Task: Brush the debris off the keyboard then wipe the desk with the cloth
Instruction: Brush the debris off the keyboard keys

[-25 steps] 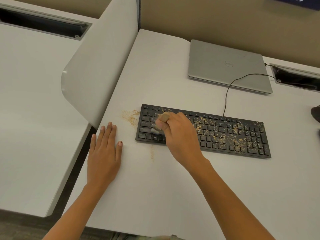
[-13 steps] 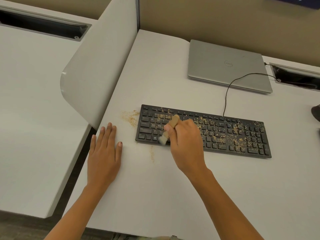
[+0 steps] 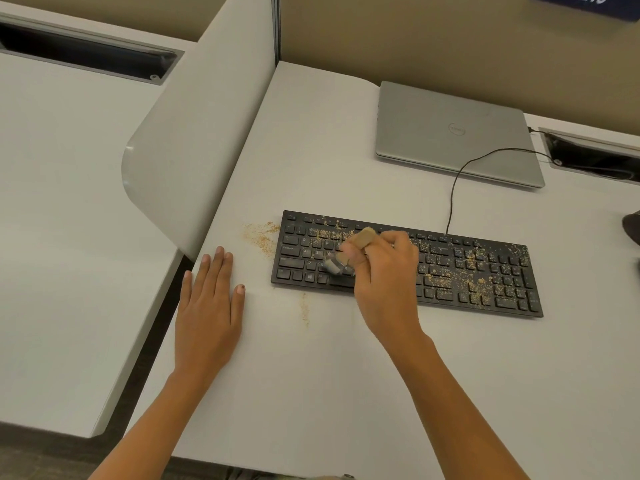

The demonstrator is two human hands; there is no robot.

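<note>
Head view: right hand [image 3: 384, 282] curls its fingers round one small brush [image 3: 362, 237], wooden handle poking up past the knuckles, pale bristles blurred against the lower left keys. One flat black keyboard [image 3: 485, 268] lies across the smooth pale desk [image 3: 346, 393], speckled with grainy tan crumbs [image 3: 443, 280], thickest toward its right half. Two crumb patches sit on the desk: a scatter [image 3: 261, 235] just left of the keyboard, a thin streak [image 3: 304, 308] in front. Left hand [image 3: 207, 313] lies flat, fingers straight, near the keyboard's left end. One closed silver laptop [image 3: 457, 133] sits behind.

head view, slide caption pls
Right hand holds a small brush to the crumb-strewn keyboard; left hand flat on the desk.
</note>
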